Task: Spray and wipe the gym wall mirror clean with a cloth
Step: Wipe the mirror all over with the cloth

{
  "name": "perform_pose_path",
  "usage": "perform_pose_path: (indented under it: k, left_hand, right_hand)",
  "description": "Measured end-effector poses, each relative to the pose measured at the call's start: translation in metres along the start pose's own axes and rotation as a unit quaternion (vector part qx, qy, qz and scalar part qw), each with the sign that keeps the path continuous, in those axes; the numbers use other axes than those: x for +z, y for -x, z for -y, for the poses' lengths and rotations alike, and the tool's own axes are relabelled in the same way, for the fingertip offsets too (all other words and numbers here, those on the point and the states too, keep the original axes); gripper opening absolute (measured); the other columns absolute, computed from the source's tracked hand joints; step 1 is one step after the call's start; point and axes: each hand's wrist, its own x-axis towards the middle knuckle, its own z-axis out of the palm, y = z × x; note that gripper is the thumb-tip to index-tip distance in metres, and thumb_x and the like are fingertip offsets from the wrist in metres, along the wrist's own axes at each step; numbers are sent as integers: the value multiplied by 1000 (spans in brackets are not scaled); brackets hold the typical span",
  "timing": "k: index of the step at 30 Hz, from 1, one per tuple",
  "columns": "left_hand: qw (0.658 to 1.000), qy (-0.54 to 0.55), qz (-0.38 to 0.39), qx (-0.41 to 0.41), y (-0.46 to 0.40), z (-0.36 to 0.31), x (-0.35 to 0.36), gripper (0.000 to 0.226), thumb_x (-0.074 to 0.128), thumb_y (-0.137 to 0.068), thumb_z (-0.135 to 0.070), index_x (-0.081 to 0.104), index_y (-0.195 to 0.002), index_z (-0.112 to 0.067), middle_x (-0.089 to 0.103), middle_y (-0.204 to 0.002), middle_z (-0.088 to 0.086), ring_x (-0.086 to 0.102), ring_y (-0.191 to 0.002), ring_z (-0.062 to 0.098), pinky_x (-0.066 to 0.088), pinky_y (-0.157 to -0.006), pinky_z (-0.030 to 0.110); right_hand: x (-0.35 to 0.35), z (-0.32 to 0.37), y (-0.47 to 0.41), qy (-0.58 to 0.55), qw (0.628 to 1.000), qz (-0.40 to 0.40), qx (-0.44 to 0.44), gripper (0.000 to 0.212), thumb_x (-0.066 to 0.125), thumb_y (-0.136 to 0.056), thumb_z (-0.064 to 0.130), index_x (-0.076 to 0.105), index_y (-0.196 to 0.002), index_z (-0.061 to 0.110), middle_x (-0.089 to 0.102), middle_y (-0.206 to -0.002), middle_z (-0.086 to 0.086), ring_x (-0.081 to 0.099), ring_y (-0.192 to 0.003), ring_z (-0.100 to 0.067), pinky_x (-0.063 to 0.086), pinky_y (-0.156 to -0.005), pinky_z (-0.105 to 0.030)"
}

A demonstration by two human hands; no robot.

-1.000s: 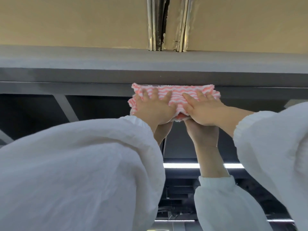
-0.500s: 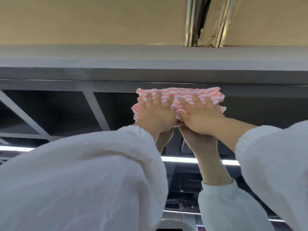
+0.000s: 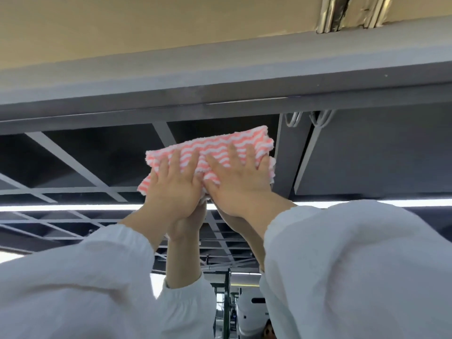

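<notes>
Wiping high on the mirror (image 3: 80, 165), just under its grey top frame (image 3: 220, 86). Both my hands lie flat side by side, left hand (image 3: 175, 184) and right hand (image 3: 238, 182), fingers straight, pressing the cloth (image 3: 215, 146) on the glass. Best to keep even pressure and overlapping strokes, cloth bunched under both palms. Cloth is pink-white wavy striped, fluffy, folded.

One pink-and-white striped cloth (image 3: 215, 152) is seen, pressed flat under two hands: the left hand (image 3: 175, 184) and, just beside it, the right hand (image 3: 238, 182). Two white sleeves are counted below the hands, and one mirror (image 3: 85, 155) behind them.
</notes>
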Motion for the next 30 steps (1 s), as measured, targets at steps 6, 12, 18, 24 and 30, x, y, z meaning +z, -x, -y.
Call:
perform_pose_path:
  k: [6, 12, 18, 24, 30]
  left_hand:
    - [999, -36, 7, -7, 23, 24, 12, 66, 29, -100, -44, -11, -150, -29, -17, -157, 13, -13, -143, 38, 1, -116, 55]
    - [996, 66, 16, -63, 48, -19, 3, 56, 17, -99, -46, -8, -149, -37, -16, -158, 7, -15, -144, 31, -3, -116, 48]
    - [995, 73, 38, -53, 61, -90, 4, 56, 16, -99, -46, -9, -149, -37, -19, -157, 7, -16, -143, 32, -4, -115, 48]
    - [995, 68, 63, -41, 76, -197, 4, 57, 14, -100, -46, -14, -148, -35, -24, -155, 8, -20, -142, 32, -7, -115, 46]
    - [992, 79, 99, 1, 103, -333, 6, 57, 11, -100, -46, -19, -147, -32, -33, -151, 9, -27, -140, 33, -12, -114, 45]
  right_hand:
    - [5, 19, 15, 13, 999, 3, -31, 58, 20, -99, 54, -6, -149, 39, -15, -159, -6, -14, -143, -40, -9, -111, -60]
    - [-6, 5, 42, 37, 996, 47, -65, 61, 20, -102, 44, -8, -152, 21, -18, -158, -6, -18, -143, -36, -11, -112, -56]
    - [-16, -59, 74, 31, 995, 81, -48, 64, 19, -102, 42, -14, -150, 16, -23, -156, -8, -25, -141, -33, -12, -114, -53]
    - [-29, -153, 117, 23, 993, 110, -18, 60, 13, -102, 41, -16, -150, 18, -27, -155, -5, -27, -141, -31, -14, -114, -51]
    - [-42, -275, 184, 56, 989, 135, 19, 59, 2, -100, 43, -20, -148, 18, -29, -155, -5, -28, -140, -30, -9, -116, -52]
